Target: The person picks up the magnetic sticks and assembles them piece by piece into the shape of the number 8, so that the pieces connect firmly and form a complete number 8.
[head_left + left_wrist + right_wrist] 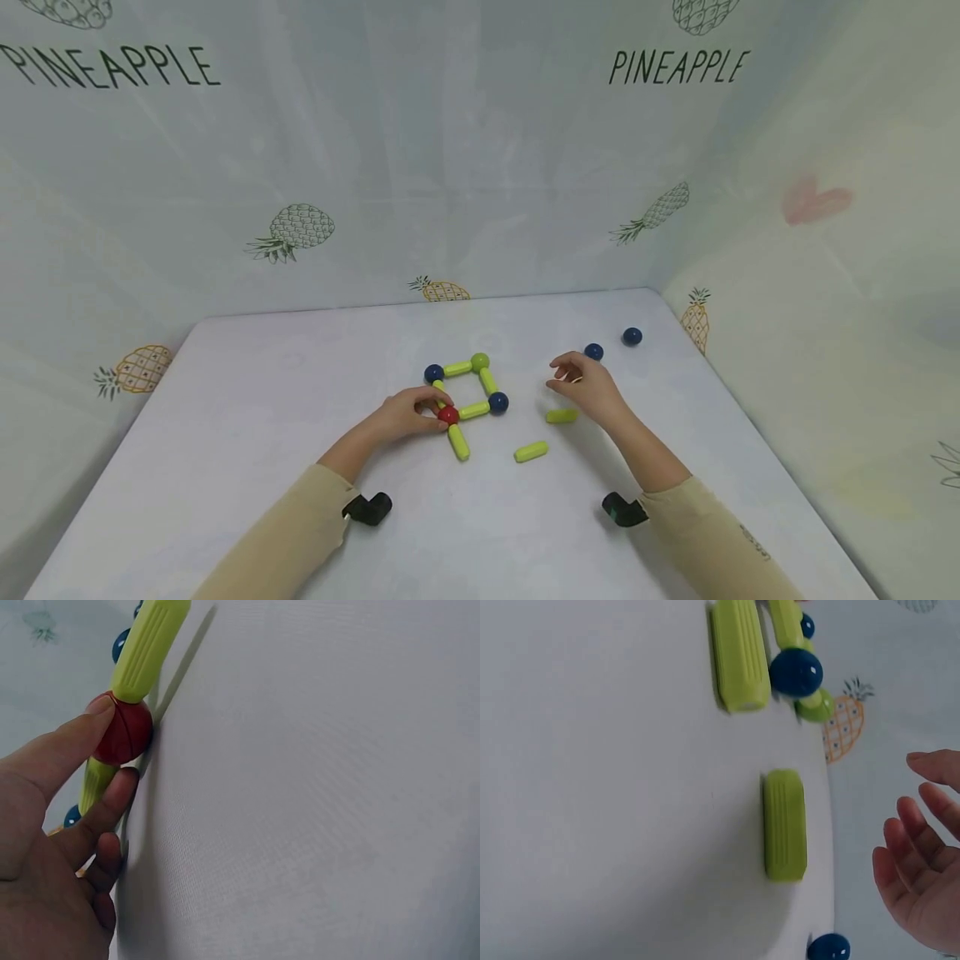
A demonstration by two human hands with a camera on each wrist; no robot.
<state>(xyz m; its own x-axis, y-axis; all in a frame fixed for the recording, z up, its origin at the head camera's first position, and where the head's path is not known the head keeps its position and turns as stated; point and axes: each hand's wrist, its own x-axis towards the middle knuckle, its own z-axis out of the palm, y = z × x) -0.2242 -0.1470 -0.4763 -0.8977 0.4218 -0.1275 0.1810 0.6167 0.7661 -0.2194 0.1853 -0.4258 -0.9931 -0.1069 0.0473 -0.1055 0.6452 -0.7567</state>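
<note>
A red ball (448, 416) is pinched by the left hand (408, 414) at the near-left corner of a little four-sided frame (488, 382). The frame's built from ribbed yellow-green sticks, with the other corners taken by a far-left blue ball (434, 374), a green ball (480, 362) and a near-right blue ball (498, 403). A tail stick (459, 442) is also stuck to the red one, pointed nearward. Two loose sticks (531, 452) are left lying flat to the right, and the farther one's overhung by the right hand (588, 387), fingers loosely curved. Two loose blue balls (632, 337) are parked farther back.
</note>
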